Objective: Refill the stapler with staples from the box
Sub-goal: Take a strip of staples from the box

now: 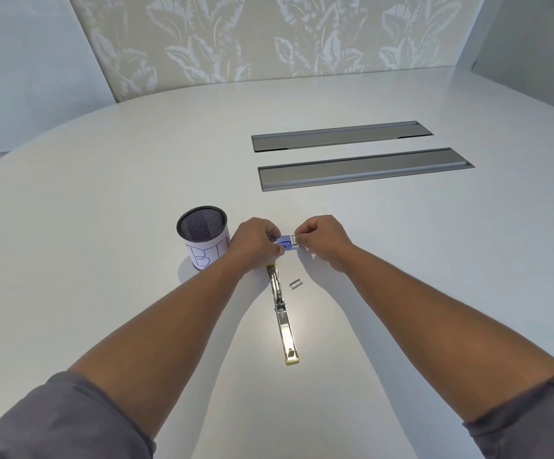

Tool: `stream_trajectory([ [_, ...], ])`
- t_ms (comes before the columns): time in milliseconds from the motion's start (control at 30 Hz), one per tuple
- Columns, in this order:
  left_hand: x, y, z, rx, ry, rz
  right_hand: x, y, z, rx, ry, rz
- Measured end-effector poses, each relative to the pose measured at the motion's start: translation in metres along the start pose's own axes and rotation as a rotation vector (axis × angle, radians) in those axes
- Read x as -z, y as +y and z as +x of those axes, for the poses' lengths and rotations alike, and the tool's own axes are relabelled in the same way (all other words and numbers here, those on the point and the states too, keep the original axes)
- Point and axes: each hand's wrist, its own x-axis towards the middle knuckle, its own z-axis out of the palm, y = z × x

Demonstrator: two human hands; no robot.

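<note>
Left hand (254, 240) and right hand (322, 238) are both pinching the box (285, 242) between them above the table (401, 260). Stapler (282, 313) is lying open, staples (294, 284) just beside it.

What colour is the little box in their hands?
Blue and white, best seen in the head view: staple box.

An office meeting room, by the look of it — a broad white table (103, 200) with a curved edge; two long grey cable hatches (365, 168) set flush into its top; a black mesh pen cup (202, 233) with a handwritten paper label; leaf-patterned wall panelling (269, 38) behind.
</note>
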Motion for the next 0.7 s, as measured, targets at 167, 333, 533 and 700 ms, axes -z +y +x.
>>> stream_trajectory([
  [167,0.000,0.002,0.001,-0.012,-0.002,0.004,-0.005,-0.009,0.002,-0.067,0.010,0.011],
  [333,-0.001,0.003,0.000,-0.022,0.003,0.030,-0.011,-0.010,0.002,-0.081,0.003,0.019],
  [533,-0.002,0.007,-0.001,-0.038,0.007,0.092,-0.011,-0.004,-0.003,-0.061,0.023,0.050],
  [700,-0.002,0.009,-0.002,-0.036,0.013,0.116,-0.009,-0.002,-0.008,-0.036,0.025,0.064],
])
